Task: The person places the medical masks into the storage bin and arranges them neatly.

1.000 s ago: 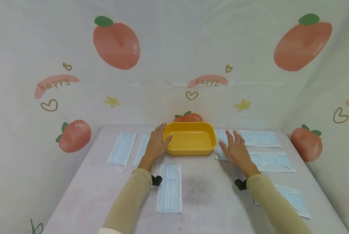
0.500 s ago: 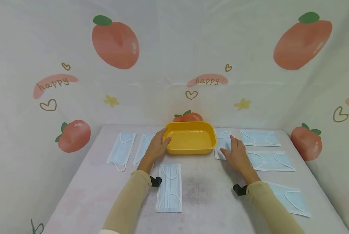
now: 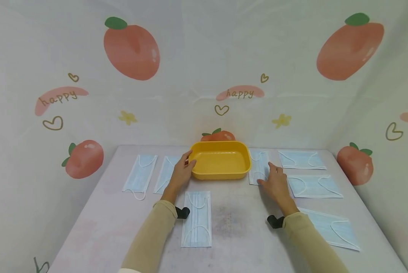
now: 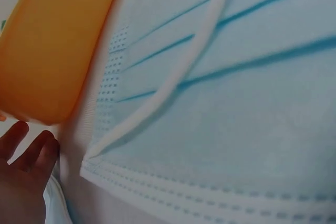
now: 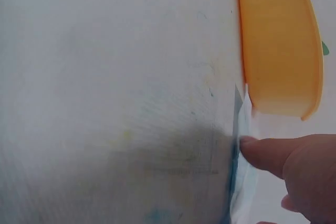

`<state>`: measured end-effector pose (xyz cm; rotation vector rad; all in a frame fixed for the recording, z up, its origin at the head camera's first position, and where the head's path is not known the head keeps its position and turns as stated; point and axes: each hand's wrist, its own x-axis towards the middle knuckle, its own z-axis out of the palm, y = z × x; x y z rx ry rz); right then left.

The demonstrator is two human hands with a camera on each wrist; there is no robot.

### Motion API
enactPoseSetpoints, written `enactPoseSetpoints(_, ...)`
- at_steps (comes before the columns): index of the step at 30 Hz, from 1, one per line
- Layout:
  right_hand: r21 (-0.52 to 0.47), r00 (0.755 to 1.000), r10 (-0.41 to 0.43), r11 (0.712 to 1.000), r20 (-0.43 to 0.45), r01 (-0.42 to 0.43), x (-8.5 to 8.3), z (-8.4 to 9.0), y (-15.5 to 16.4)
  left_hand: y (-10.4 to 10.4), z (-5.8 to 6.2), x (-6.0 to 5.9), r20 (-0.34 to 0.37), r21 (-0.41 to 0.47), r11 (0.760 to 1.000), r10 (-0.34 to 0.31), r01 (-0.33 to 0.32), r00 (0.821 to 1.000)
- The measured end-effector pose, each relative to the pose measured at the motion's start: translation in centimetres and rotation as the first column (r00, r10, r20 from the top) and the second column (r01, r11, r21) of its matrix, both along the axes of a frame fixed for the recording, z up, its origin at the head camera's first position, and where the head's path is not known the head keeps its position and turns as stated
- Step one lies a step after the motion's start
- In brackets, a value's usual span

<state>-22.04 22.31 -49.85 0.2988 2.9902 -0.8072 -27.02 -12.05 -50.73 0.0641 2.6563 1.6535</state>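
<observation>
A yellow tray [image 3: 221, 176] stands at the back middle of the table. My left hand [image 3: 179, 176] is at its left end, with fingertips at the outer wall and the thumb near the rim. In the left wrist view, the fingers [image 4: 37, 153] look loosely bent beside the tray's corner. Just right of the tray lies a blue face mask [image 3: 256, 167]. My right hand [image 3: 275, 185] reaches over that mask's near right corner, thumb and forefinger spread apart. The right wrist view has the thumb [image 5: 262, 153] touching the mask's slightly raised edge.
Flat on the right side lie several more masks, among them a far mask [image 3: 303, 160], a middle mask [image 3: 314, 186] and a near mask [image 3: 340, 229]. A centre mask [image 3: 197, 220] lies before the tray. Two others, an outer mask [image 3: 140, 172] and an inner mask [image 3: 165, 172], are leftward.
My right hand has come down and slightly nearer me, onto the corner of the mask beside the tray. My left hand stays at the tray's left end, its fingers drawn slightly lower.
</observation>
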Motion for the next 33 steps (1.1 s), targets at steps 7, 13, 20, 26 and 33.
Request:
enactPoseSetpoints(7,0.007,0.997,-0.046,0.999,0.054,0.046,-0.3,-0.1,-0.5,0.0,-0.4,0.2,0.023,0.052,0.999,0.011,-0.012,1.000)
enactPoseSetpoints(13,-0.066,0.996,-0.059,0.996,0.065,0.063,-0.5,-0.2,-0.2,-0.1,-0.7,0.0,0.076,0.102,0.995,0.009,-0.017,0.997)
enactPoseSetpoints(20,-0.157,0.988,-0.073,0.983,0.138,0.095,-0.9,0.2,0.6,-0.3,-1.0,-0.3,0.093,0.119,0.993,-0.010,-0.001,0.996)
enactPoseSetpoints(26,-0.173,0.983,-0.052,0.982,0.174,0.082,-1.0,0.8,0.9,-0.5,-1.2,-0.4,0.105,0.126,0.992,-0.018,0.005,0.994)
enactPoseSetpoints(33,-0.182,0.978,-0.049,0.980,0.205,0.087,-1.1,0.9,0.9,-0.7,-1.4,-0.4,0.105,0.136,0.991,-0.029,0.014,0.994)
